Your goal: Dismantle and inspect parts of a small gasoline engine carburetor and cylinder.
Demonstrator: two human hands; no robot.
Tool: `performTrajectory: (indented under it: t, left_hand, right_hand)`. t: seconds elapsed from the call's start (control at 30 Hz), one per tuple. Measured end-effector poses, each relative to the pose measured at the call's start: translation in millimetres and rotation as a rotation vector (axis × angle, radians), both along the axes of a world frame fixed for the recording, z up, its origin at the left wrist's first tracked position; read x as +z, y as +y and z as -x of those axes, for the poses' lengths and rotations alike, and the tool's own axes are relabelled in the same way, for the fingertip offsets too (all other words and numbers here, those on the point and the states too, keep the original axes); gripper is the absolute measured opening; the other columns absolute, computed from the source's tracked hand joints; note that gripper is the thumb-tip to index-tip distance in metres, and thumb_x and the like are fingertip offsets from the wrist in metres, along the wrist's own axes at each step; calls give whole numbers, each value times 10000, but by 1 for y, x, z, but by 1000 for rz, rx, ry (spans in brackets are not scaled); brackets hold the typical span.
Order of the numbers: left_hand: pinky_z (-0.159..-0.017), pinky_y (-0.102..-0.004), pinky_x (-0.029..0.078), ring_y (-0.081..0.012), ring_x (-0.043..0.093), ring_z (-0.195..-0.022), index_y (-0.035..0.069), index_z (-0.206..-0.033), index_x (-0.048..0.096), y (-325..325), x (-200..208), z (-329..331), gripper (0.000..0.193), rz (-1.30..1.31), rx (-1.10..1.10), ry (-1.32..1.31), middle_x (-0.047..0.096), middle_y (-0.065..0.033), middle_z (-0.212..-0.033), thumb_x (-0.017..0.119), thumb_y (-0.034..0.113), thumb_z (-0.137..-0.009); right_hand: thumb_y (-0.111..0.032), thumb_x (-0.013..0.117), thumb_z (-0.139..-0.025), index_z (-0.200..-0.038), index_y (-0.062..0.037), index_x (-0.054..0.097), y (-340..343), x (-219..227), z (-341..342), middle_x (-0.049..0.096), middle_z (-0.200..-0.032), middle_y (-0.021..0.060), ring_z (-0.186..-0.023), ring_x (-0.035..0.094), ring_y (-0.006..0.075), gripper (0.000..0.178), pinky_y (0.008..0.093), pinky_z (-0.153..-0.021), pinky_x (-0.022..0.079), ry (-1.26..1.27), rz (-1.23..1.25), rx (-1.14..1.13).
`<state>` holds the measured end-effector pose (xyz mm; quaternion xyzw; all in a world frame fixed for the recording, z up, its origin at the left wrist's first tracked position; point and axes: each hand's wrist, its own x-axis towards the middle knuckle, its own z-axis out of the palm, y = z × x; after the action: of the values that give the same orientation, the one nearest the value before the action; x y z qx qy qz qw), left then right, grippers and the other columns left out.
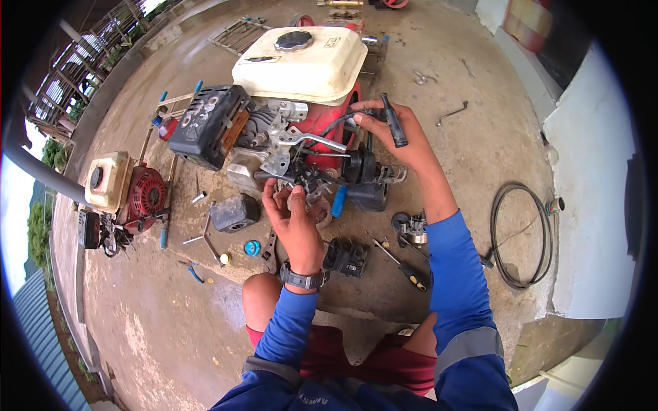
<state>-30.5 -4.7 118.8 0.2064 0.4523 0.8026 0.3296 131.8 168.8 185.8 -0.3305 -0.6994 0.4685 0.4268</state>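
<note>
A small engine with a cream fuel tank (301, 61) and a red shroud (330, 123) stands before me. My right hand (401, 130), raised at its right side, is closed on a black spark plug cap (393, 122) whose black lead (336, 125) curves down to the engine. Lower down, my left hand (296, 222) has its fingers bent against the black parts (308, 177) below the silver control lever (315, 139). What lies between those fingertips is not clear. A black muffler cover (205, 127) is on the engine's left.
A second engine (133, 192) stands at the left. On the concrete lie a screwdriver (404, 267), a carburettor (411, 227), a black housing (346, 257), a black cover (235, 212), a T-handle wrench (208, 236), pliers (195, 272) and a coiled black hose (522, 233). A white wall (593, 192) bounds the right.
</note>
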Motion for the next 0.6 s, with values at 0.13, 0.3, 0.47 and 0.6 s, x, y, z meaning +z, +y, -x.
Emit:
performTrajectory:
  t: [0.13,0.3,0.47,0.6]
  left_hand:
    - [-879,-438,641,-173,648,-1095,146,-1524,403,-4,-1,1,510,-3,-10,7,579,-54,-1245,632,111,-1070]
    - [-881,-437,643,-179,653,-1094,136,-1516,412,-6,-4,1,486,2,-32,4,575,-58,-1257,617,99,-1076]
    - [-883,-444,650,-170,650,-1098,129,-1512,419,-6,-4,1,470,7,-29,18,575,-54,-1258,605,90,-1081]
    - [-884,-445,650,-169,647,-1109,129,-1514,421,-5,-4,1,468,11,-39,20,576,-49,-1264,600,89,-1084]
  right_hand:
    - [-214,773,-1001,-1229,-51,764,-12,1,1,781,-1081,44,-1011,692,142,280,322,-938,539,-79,-61,7]
    - [-162,811,-935,-1210,-106,770,-29,-13,1,715,-1125,75,-1027,695,230,283,362,-918,559,-67,-465,30]
    - [-109,813,-893,-1216,-132,769,-45,-12,2,708,-1162,101,-1078,680,304,327,405,-964,543,-140,-577,-72]
    - [-63,770,-898,-1244,-137,751,-46,-11,-2,706,-1169,91,-1104,664,311,355,431,-980,526,-192,-655,-136]
